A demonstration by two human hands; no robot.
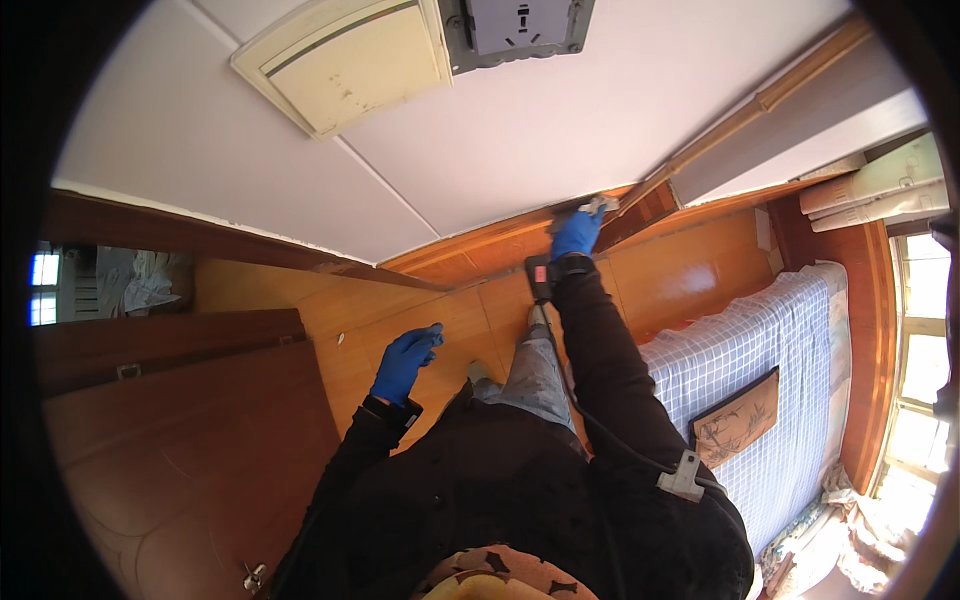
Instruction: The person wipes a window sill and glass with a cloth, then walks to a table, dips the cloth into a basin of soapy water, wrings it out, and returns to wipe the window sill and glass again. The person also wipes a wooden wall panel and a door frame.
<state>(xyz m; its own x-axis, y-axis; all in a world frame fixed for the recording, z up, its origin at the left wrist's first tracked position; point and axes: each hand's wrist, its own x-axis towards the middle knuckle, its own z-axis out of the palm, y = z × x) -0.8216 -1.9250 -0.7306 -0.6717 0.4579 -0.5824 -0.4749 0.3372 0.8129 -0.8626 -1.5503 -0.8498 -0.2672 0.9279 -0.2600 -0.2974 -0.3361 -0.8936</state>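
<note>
My right hand [577, 231], in a blue glove, reaches forward to the foot of the white wall and grips a crumpled greyish cloth [600, 204]. The cloth is at the wooden baseboard [465, 255], beside the lower end of a bamboo pole [720, 139]. My left hand [405, 364], also gloved in blue, hangs over the wooden floor [457, 322] with its fingers curled; nothing clear shows in it. Whether its fingertips touch cannot be told.
A reddish-brown door [187, 442] stands at the left. At the right is a bed with a blue checked cover [787, 330] and a patterned brown panel [739, 420] on it. A light switch [360, 67] and a socket [521, 26] are on the wall above.
</note>
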